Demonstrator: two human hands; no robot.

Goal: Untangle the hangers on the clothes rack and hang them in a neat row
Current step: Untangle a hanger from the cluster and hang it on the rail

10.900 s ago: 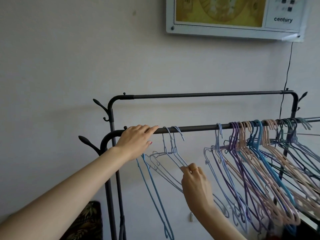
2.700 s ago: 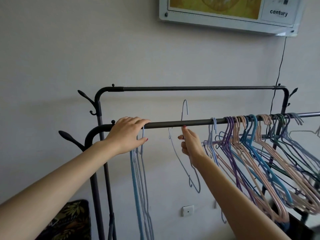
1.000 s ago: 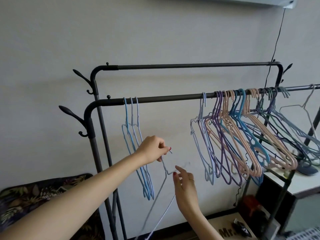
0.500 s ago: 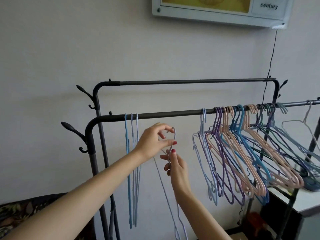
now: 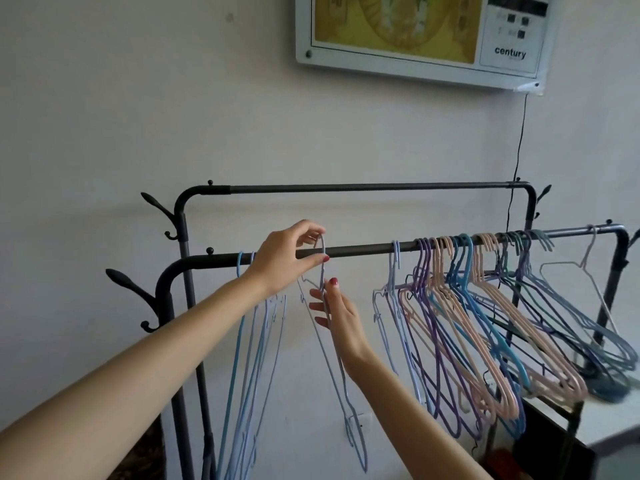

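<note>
— Well, hard to read behind the left hand (image 5: pixel 284 259): covers the front rail (image 5: pixel 360 250) there and hides the tops of two pale blue hangers (image 5: pixel 242 341) already hung near the left bend.

— And holding what?

— Pinching the hook of a lavender hanger (image 5: pixel 323 306) between thumb and fingertips, right at the rail; cannot tell whether hooked over yet. Right hand (image 5: pixel 337 315) lower down, gripping the neck of that same hanger, fingers curled round the wire. Bottom of the frame thin and faint against the wall, barely traceable.

— Room along the rail?

— Bare stretch between the held hook and a lone pale hanger (image 5: pixel 394 268) further right. Beyond that, a tangled bunch (image 5: pixel 485 323) of purple, pink, blue and teal, leaning rightwards and overlapping; no counting them. One white wire hanger (image 5: pixel 588 275) apart near the right corner.

— Edges?

— Both forearms cut off by the lower border. Back rail (image 5: pixel 367 188) bare. Wall panel (image 5: pixel 422 36) cropped at the top. White desk (image 5: pixel 609 427) only a corner at lower right, partly under the bunch.
</note>
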